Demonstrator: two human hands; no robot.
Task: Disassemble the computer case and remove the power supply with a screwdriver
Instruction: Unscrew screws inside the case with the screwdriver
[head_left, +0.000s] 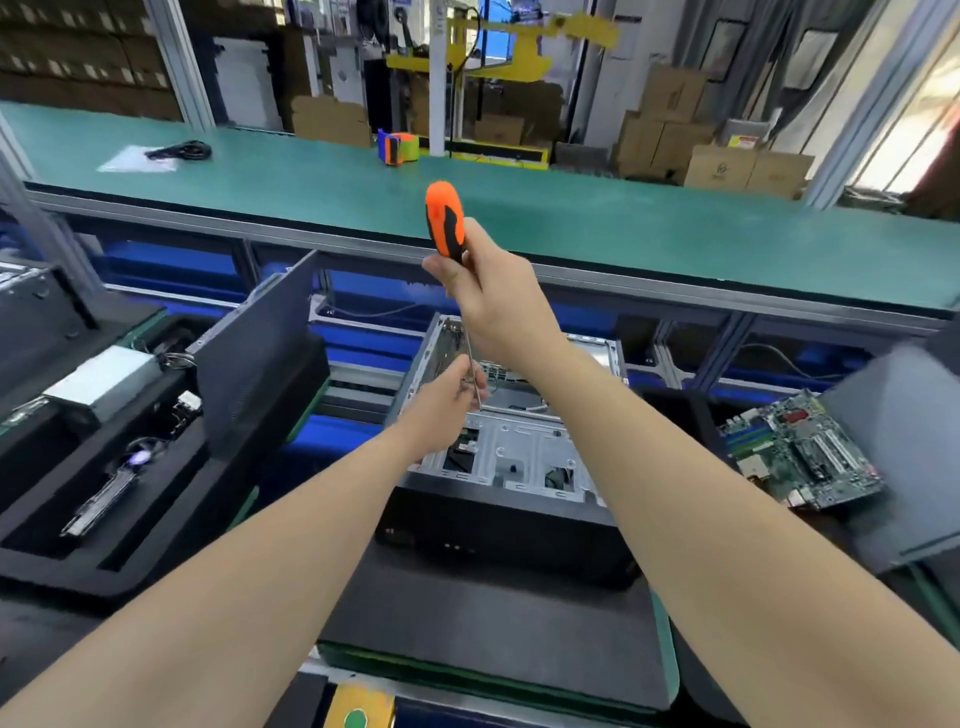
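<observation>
An open computer case (524, 457) lies on its side in front of me, its bare metal interior facing up. My right hand (498, 296) grips a screwdriver (445, 221) with an orange and black handle, held upright above the case. Its thin shaft runs down to my left hand (447, 400), whose fingers pinch the shaft near the tip over the case's far left corner. Whether the fingers also hold a screw I cannot tell. A silver power supply (104, 382) rests in the black foam tray at the left.
A black foam tray (104, 519) with parts sits at the left, with a dark side panel (254, 353) leaning upright beside it. A green motherboard (802, 457) lies at the right. Behind runs a green conveyor bench (519, 208) with a tape dispenser (397, 146).
</observation>
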